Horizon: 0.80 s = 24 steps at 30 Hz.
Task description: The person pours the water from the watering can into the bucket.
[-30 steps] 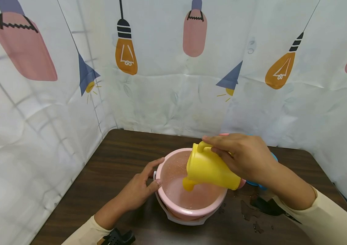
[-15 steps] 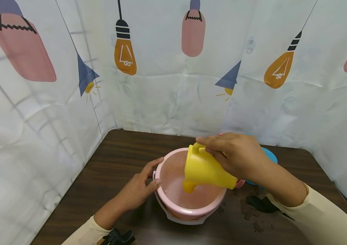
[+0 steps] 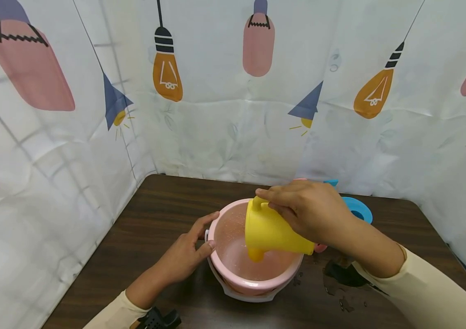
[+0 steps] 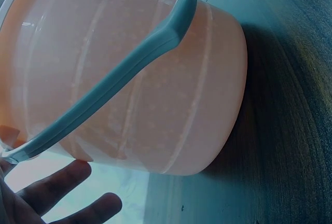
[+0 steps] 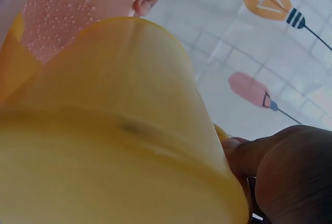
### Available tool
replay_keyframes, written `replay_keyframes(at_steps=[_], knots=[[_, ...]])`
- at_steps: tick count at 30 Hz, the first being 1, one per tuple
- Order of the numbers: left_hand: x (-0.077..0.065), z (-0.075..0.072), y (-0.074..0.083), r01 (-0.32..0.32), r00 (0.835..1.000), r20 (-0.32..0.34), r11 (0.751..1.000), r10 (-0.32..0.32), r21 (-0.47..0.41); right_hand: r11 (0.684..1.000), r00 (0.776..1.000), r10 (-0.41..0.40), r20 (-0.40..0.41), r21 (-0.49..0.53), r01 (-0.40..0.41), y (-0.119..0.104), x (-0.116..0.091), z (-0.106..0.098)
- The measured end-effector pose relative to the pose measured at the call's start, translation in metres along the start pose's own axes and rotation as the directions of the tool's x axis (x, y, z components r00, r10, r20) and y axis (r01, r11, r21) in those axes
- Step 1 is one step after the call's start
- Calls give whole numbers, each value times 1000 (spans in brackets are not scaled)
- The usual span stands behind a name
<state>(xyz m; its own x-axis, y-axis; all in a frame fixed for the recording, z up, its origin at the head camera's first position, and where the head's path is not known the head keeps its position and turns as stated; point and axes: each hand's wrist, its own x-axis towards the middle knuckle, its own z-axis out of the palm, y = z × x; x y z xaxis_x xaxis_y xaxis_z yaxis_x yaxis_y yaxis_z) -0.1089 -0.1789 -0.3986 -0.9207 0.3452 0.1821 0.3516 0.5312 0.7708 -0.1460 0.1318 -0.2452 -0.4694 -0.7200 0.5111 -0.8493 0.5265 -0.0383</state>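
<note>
My right hand (image 3: 307, 205) grips the handle of a yellow jug (image 3: 274, 230), tilted over a pink bucket (image 3: 257, 287). The jug's rounded orange-yellow spout (image 3: 255, 254) points down inside the bucket. In the right wrist view the jug (image 5: 114, 130) fills much of the frame, with finger and thumb at its handle side. At the bucket's left, my left hand (image 3: 179, 256) rests its thumb and forefinger on the rim. The left wrist view shows two straight fingers (image 4: 98, 211) below the bucket's hanging handle (image 4: 111, 85). Any water flowing out is not visible.
Behind my right forearm lie a blue ring-shaped piece (image 3: 358, 209) and a partly hidden pink item (image 3: 320, 248). Small water spots (image 3: 345, 305) wet the dark wooden table (image 3: 167, 201) right of the bucket. A printed curtain (image 3: 225, 128) hangs behind the table.
My right hand and the jug have shifted slightly left over the bucket, and the spout sits a little lower. More of the blue piece shows behind the forearm. The left hand stays put.
</note>
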Motion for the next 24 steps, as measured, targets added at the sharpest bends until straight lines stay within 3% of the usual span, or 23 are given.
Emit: replay_keyframes(at_steps=[24], knots=[[0,0,0,7,1000,9,1000,-7,3,999,999,-42,-16,-13,42,0,0,3]])
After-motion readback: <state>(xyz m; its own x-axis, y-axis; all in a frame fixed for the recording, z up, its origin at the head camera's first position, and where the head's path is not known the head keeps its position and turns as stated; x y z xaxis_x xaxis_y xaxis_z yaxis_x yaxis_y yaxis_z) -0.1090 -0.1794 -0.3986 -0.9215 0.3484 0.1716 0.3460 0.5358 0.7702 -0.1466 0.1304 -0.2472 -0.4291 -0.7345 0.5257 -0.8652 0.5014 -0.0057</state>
